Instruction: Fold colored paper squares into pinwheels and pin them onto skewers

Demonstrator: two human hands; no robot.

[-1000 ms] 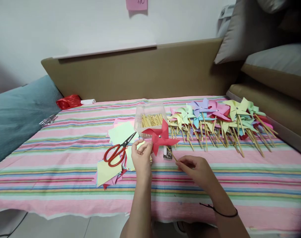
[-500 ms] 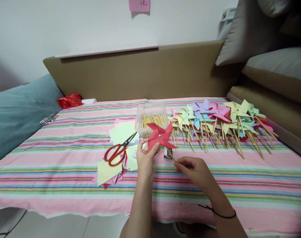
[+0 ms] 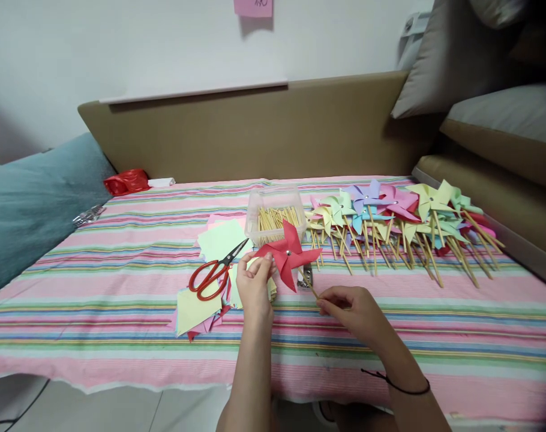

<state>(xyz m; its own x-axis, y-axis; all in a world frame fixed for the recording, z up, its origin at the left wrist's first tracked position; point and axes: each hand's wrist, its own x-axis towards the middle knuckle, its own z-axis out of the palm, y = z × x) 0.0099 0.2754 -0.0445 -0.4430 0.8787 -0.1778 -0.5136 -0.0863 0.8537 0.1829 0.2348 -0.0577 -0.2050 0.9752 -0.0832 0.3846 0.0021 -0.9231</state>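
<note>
A red paper pinwheel [image 3: 293, 255] on a thin wooden stick is up in front of me, with a silver fastener at its centre. My right hand [image 3: 347, 306] pinches the lower end of the stick between thumb and fingers. At the pinwheel's left blade is my left hand [image 3: 255, 282], its fingers closed on the blade's edge. Behind the pinwheel stands a clear plastic box [image 3: 273, 195] of wooden sticks. A small packet [image 3: 307, 277] of dark, shiny pieces lies partly hidden behind the stick. Red-handled scissors [image 3: 212, 281] rest on coloured paper squares left of my left hand.
Many finished pinwheels [image 3: 394, 207] in several colours lie piled at the right. Paper squares [image 3: 196, 309] are stacked at left. A red plastic bag [image 3: 126, 182] and a teal cushion [image 3: 43, 204] are at far left. Striped cloth [image 3: 120, 312] covers the surface.
The red pinwheel's blades have turned on the stick. My left hand has shifted slightly left and down, from near its centre to a blade's edge. My right hand stays on the stick.
</note>
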